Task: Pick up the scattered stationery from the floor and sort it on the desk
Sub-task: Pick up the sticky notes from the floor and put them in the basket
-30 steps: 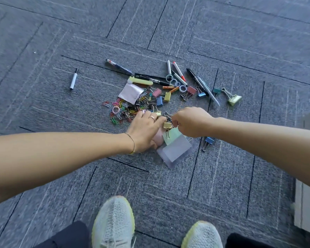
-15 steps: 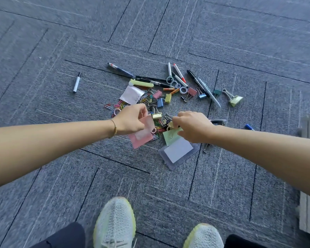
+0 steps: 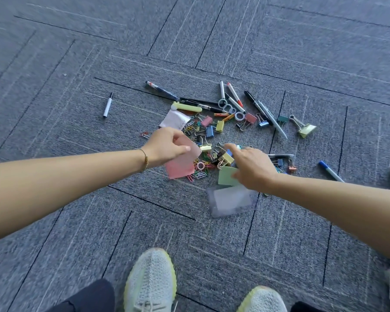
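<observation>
- Head view: your left hand (image 3: 167, 146) pinches a pink card (image 3: 181, 164) between thumb and fingers, holding it above the carpet (image 3: 77, 221) at the left edge of the pile.
- Your right hand (image 3: 250, 168) reaches over the pile, index finger stretched toward a yellow clip (image 3: 226, 157); its thumb touches a green card (image 3: 226, 176), and you cannot tell whether it grips it.
- A clear sleeve (image 3: 231, 201) lies flat just below the green card.
- Paper clips (image 3: 198, 172), binder clips and pens (image 3: 266, 113) lie scattered beyond your hands; one marker (image 3: 107, 105) lies well apart on the left.
- Your two shoes (image 3: 150, 282) show at the bottom.
</observation>
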Demonstrator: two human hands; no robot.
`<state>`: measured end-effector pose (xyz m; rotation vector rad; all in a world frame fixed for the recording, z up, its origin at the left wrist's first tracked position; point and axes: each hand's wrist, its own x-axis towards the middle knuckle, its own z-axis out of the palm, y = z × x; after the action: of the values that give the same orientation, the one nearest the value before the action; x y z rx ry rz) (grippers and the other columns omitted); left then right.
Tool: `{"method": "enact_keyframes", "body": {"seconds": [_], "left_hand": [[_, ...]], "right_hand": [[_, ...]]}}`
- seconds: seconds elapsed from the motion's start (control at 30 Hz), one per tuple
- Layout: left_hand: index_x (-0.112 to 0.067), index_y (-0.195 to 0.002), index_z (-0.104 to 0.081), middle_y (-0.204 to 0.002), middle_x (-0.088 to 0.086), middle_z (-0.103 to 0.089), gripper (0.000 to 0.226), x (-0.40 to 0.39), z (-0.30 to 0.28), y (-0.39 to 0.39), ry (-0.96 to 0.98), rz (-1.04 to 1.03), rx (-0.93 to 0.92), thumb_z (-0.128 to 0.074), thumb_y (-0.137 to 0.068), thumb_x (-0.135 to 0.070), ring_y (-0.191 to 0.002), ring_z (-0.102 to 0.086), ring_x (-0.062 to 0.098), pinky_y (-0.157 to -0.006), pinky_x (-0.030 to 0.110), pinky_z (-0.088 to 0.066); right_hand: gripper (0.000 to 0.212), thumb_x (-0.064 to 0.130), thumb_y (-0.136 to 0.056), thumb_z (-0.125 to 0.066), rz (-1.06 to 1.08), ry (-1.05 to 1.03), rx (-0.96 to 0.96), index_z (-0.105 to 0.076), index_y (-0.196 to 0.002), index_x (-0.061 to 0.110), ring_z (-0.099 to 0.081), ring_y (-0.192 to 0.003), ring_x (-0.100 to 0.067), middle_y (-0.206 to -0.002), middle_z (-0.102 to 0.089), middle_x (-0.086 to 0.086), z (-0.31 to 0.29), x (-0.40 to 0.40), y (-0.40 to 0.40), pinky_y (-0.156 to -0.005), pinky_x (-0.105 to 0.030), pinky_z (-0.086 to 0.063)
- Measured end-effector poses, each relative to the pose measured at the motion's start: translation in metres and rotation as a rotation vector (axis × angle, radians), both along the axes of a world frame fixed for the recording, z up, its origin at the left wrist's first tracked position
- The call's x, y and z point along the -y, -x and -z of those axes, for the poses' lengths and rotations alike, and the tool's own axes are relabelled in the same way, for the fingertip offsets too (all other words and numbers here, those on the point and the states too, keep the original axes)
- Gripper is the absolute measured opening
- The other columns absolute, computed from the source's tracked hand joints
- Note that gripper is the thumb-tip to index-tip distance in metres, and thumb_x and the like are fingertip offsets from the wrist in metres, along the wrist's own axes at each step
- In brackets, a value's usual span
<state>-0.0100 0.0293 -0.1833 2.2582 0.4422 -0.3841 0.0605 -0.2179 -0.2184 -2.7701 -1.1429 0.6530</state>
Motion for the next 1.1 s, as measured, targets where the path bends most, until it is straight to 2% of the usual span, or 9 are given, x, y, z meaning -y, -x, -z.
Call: {"method": "enact_keyframes", "body": {"seconds": [0.1,0.23,0.3,0.43,0.7,0.8,0.9,1.0,1.1], "left_hand": [[-0.016,-0.094,-0.068,-0.09,0.005,-0.069,0.015,-0.006,-0.003,-0.005,0.037,-0.018,0.003,-0.072,-0.083,-0.007,-0.085,-0.067,0.022,-0.066,0.034,-0.056],[-0.018,-0.105,-0.063,-0.092,0.002,-0.063,0.027,-0.02,-0.002,-0.008,0.035,0.111,-0.205,-0.069,-0.084,-0.001,-0.082,-0.061,0.019,-0.059,0.024,-0.05],[-0.022,-0.102,-0.063,-0.096,0.003,-0.064,0.025,-0.026,0.002,-0.008,-0.015,0.196,-0.308,-0.071,-0.085,-0.007,-0.089,-0.063,0.023,-0.07,0.035,-0.054],[-0.024,-0.1,-0.065,-0.097,0.0,-0.06,0.019,-0.02,0.01,-0.006,-0.196,0.327,-0.275,-0.072,-0.085,-0.017,-0.094,-0.061,0.022,-0.065,0.028,-0.05],[-0.028,-0.106,-0.058,-0.102,-0.002,-0.06,0.021,0.006,0.027,0.008,-0.591,0.498,-0.008,-0.067,-0.088,-0.031,-0.095,-0.051,0.019,-0.079,0.032,-0.04],[-0.025,-0.104,-0.055,-0.096,-0.005,-0.062,0.023,0.01,0.026,0.01,-0.544,0.451,0.046,-0.069,-0.087,-0.022,-0.091,-0.055,0.017,-0.078,0.028,-0.038],[-0.024,-0.113,-0.058,-0.1,-0.005,-0.065,0.032,0.004,0.02,0.004,-0.374,0.334,-0.016,-0.071,-0.086,-0.013,-0.088,-0.06,0.017,-0.078,0.032,-0.047],[-0.018,-0.117,-0.069,-0.112,0.001,-0.068,0.029,-0.009,0.011,-0.003,-0.351,0.208,-0.065,-0.072,-0.087,-0.018,-0.098,-0.061,0.019,-0.085,0.031,-0.05],[-0.017,-0.101,-0.072,-0.1,0.003,-0.068,0.019,-0.032,0.004,-0.005,-0.316,0.072,-0.107,-0.076,-0.085,-0.026,-0.09,-0.06,0.02,-0.073,0.027,-0.049]], "right_hand": [[0.068,0.017,-0.083,-0.075,0.129,-0.051,-0.114,-0.04,-0.141,0.023,-0.06,-0.075,-0.02,-0.078,-0.062,0.007,-0.007,0.007,-0.011,-0.069,-0.036,-0.053],[0.013,0.01,-0.086,-0.065,0.153,-0.027,-0.207,-0.069,-0.095,0.018,-0.061,-0.077,-0.018,-0.088,-0.069,0.0,-0.021,0.009,-0.028,-0.059,-0.024,-0.045],[0.012,0.008,-0.086,-0.062,0.134,-0.004,-0.254,-0.069,-0.088,0.018,-0.06,-0.077,-0.016,-0.09,-0.07,-0.002,-0.027,0.011,-0.035,-0.059,-0.025,-0.047],[0.004,0.014,-0.086,-0.065,0.151,0.006,-0.345,-0.067,-0.085,0.017,-0.063,-0.081,-0.022,-0.087,-0.068,-0.002,-0.035,0.015,-0.045,-0.071,-0.041,-0.055],[0.022,0.016,-0.088,-0.069,0.157,-0.171,-0.369,-0.059,-0.07,0.024,-0.051,-0.061,-0.005,-0.068,-0.059,0.009,-0.048,-0.009,-0.034,-0.051,-0.019,-0.035],[0.013,0.014,-0.087,-0.072,0.204,-0.233,-0.382,-0.065,-0.076,0.017,-0.053,-0.06,-0.004,-0.071,-0.062,0.007,-0.047,-0.024,-0.033,-0.048,-0.014,-0.036],[0.007,0.014,-0.085,-0.075,0.253,-0.294,-0.37,-0.069,-0.083,0.01,-0.064,-0.07,-0.014,-0.081,-0.07,-0.001,-0.045,-0.044,-0.037,-0.055,-0.027,-0.051],[0.007,0.013,-0.084,-0.076,0.301,-0.338,-0.374,-0.069,-0.084,0.012,-0.064,-0.07,-0.012,-0.082,-0.069,0.0,-0.043,-0.068,-0.044,-0.051,-0.02,-0.046],[0.003,0.013,-0.084,-0.076,0.38,-0.387,-0.397,-0.073,-0.084,0.012,-0.064,-0.072,-0.015,-0.083,-0.07,-0.002,-0.039,-0.094,-0.053,-0.058,-0.027,-0.053]]}}
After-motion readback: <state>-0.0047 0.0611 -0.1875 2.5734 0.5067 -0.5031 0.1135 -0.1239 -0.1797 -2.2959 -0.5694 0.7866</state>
